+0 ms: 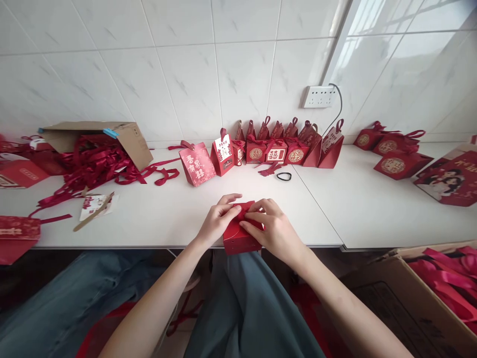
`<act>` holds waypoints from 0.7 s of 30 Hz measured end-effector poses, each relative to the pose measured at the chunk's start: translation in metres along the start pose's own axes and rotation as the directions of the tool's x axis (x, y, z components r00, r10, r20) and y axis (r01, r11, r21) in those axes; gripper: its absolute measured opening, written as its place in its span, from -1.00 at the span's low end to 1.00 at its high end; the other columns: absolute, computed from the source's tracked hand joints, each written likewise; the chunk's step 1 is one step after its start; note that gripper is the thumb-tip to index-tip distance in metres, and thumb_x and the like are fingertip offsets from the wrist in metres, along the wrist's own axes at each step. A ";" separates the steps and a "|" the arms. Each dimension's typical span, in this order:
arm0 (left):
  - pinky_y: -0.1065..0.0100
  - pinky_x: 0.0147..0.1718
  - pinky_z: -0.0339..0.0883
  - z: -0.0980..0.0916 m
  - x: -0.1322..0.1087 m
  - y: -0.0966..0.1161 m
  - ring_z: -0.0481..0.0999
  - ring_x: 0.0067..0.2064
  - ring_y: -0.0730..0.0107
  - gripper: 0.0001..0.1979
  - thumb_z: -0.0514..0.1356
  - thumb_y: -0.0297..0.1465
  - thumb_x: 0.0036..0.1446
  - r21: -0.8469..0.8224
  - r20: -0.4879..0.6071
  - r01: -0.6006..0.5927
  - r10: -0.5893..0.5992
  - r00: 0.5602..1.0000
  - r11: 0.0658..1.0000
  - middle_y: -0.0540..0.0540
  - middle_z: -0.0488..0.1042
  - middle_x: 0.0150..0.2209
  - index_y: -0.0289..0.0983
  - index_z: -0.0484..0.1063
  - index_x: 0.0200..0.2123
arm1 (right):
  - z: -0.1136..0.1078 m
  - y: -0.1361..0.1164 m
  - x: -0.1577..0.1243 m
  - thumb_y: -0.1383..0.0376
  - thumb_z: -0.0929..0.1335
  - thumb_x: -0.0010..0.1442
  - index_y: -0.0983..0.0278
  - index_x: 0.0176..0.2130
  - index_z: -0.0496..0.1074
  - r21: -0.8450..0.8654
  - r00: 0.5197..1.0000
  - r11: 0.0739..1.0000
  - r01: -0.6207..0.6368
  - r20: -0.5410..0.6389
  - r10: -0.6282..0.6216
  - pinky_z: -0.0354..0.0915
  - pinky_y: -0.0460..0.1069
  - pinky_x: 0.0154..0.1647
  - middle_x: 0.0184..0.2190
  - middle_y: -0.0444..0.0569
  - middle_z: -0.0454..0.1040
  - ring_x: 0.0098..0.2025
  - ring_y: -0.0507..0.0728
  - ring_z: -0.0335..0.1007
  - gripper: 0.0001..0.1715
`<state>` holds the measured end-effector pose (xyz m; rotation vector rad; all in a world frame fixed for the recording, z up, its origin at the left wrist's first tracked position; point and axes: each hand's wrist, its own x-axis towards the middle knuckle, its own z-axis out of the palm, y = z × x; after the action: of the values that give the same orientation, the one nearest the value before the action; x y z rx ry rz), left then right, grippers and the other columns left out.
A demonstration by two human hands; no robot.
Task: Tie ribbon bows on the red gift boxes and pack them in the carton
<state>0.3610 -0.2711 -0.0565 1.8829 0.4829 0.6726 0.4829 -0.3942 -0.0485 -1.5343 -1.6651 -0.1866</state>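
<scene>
Holding the small red box [238, 239] at the front edge of the white table [156, 219], you have both hands clamped on it. Your left hand [219, 222] grips its left side with the fingertips curled over the top flap. Your right hand [275, 232] covers the right side, with its fingers pressing on the same flap. The 2 sets of fingertips almost meet on top, so neither hand is nearer: the box sits between them, dead centre. Its lower part hangs past the table edge, above your lap [246, 303]. As far as the hands let you see, its long axis runs across you, left to right.

Bare tabletop lies just beyond your knuckles, as far as the black hair tie [283, 176] and the row of red boxes [276, 149] against the wall. The loose ribbons [97, 164] spilling from the tipped cardboard box [128, 136] are well apart on your left. An open carton [410, 303] stands low beside your right forearm.
</scene>
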 end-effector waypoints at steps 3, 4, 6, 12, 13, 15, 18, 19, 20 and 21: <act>0.17 0.14 0.17 -0.002 0.000 0.000 0.23 0.20 0.17 -0.70 0.08 -0.25 0.15 0.008 0.028 -0.014 0.014 1.000 1.000 -0.09 0.27 0.18 -0.26 0.50 -0.49 | 0.002 0.001 0.000 0.32 0.34 0.18 0.28 -0.29 0.53 0.012 1.000 1.000 -0.016 -0.012 0.016 0.38 0.11 -0.19 -0.29 0.06 0.40 -0.23 0.17 0.31 -0.85; 0.16 0.15 0.17 -0.003 0.000 0.000 0.21 0.21 0.16 -0.69 0.08 -0.25 0.16 0.006 0.041 -0.018 0.018 0.999 1.000 -0.09 0.25 0.20 -0.26 0.49 -0.51 | 0.002 0.002 0.000 0.33 0.34 0.19 0.28 -0.30 0.53 0.020 1.000 1.000 -0.020 -0.015 0.020 0.38 0.10 -0.19 -0.30 0.06 0.40 -0.24 0.16 0.32 -0.85; 0.15 0.16 0.15 -0.004 0.000 0.001 0.18 0.23 0.15 -0.67 0.07 -0.26 0.16 0.001 0.061 -0.024 0.024 0.998 1.000 -0.07 0.21 0.23 -0.27 0.45 -0.57 | 0.001 0.003 0.001 0.35 0.33 0.19 0.29 -0.32 0.53 0.029 1.000 1.000 -0.009 -0.021 0.010 0.39 0.07 -0.22 -0.31 0.05 0.41 -0.25 0.15 0.32 -0.86; 0.16 0.21 0.02 -0.006 -0.003 0.006 0.10 0.26 0.14 -0.62 0.08 -0.23 0.16 0.034 0.043 -0.046 0.044 0.998 0.998 -0.04 0.17 0.25 -0.26 0.38 -0.64 | -0.001 0.005 0.003 0.35 0.31 0.22 0.28 -0.39 0.49 -0.064 0.997 0.996 0.069 -0.022 -0.071 0.37 0.05 -0.28 -0.35 0.04 0.42 -0.31 0.13 0.29 -0.81; 0.16 0.22 0.00 -0.005 -0.004 0.006 0.10 0.26 0.14 -0.62 0.08 -0.22 0.16 0.043 0.034 -0.051 0.050 0.998 0.998 -0.04 0.17 0.24 -0.26 0.38 -0.64 | -0.001 0.005 0.003 0.35 0.30 0.22 0.28 -0.40 0.48 -0.078 0.997 0.994 0.075 -0.022 -0.077 0.37 0.05 -0.28 -0.36 0.04 0.42 -0.30 0.14 0.29 -0.80; 0.16 0.22 0.00 -0.005 -0.005 0.007 0.12 0.26 0.11 -0.60 0.07 -0.20 0.16 0.061 0.024 -0.052 0.050 0.998 0.997 -0.05 0.19 0.23 -0.26 0.38 -0.64 | -0.001 0.006 0.002 0.36 0.29 0.23 0.29 -0.41 0.47 -0.082 0.997 0.994 0.075 -0.024 -0.078 0.37 0.04 -0.30 -0.36 0.04 0.41 -0.30 0.13 0.29 -0.80; 0.15 0.21 0.01 -0.004 -0.006 0.008 0.19 0.21 0.09 -0.60 0.06 -0.19 0.17 0.092 0.028 -0.039 0.037 0.999 0.995 -0.07 0.22 0.21 -0.26 0.40 -0.62 | -0.001 0.007 0.001 0.37 0.31 0.21 0.29 -0.41 0.45 -0.047 0.997 0.997 0.065 -0.029 -0.067 0.38 0.03 -0.31 -0.37 0.02 0.40 -0.30 0.13 0.30 -0.83; 0.14 0.20 0.01 -0.004 -0.007 0.008 0.21 0.20 0.09 -0.60 0.06 -0.19 0.17 0.101 0.029 -0.039 0.037 0.999 0.994 -0.08 0.24 0.20 -0.26 0.41 -0.61 | -0.001 0.008 0.001 0.38 0.31 0.21 0.29 -0.41 0.45 -0.036 0.998 0.997 0.061 -0.029 -0.062 0.39 0.03 -0.31 -0.37 0.02 0.40 -0.30 0.13 0.30 -0.84; 0.14 0.20 0.01 -0.003 -0.007 0.008 0.23 0.19 0.09 -0.61 0.06 -0.19 0.17 0.108 0.028 -0.042 0.039 0.999 0.993 -0.09 0.26 0.19 -0.26 0.41 -0.61 | -0.001 0.009 0.000 0.38 0.31 0.20 0.28 -0.40 0.45 -0.028 0.998 0.998 0.057 -0.028 -0.058 0.39 0.03 -0.30 -0.36 0.01 0.40 -0.30 0.13 0.31 -0.84; 0.14 0.20 0.02 -0.004 -0.007 0.009 0.23 0.19 0.10 -0.61 0.06 -0.20 0.17 0.112 0.026 -0.045 0.042 0.999 0.993 -0.09 0.27 0.18 -0.26 0.42 -0.61 | -0.001 0.009 0.000 0.38 0.32 0.20 0.28 -0.40 0.45 -0.021 0.998 0.998 0.054 -0.030 -0.055 0.39 0.04 -0.30 -0.36 0.01 0.39 -0.30 0.13 0.31 -0.85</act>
<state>0.3536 -0.2762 -0.0489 2.0099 0.4743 0.6629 0.4910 -0.3929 -0.0519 -1.4948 -1.6870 -0.2548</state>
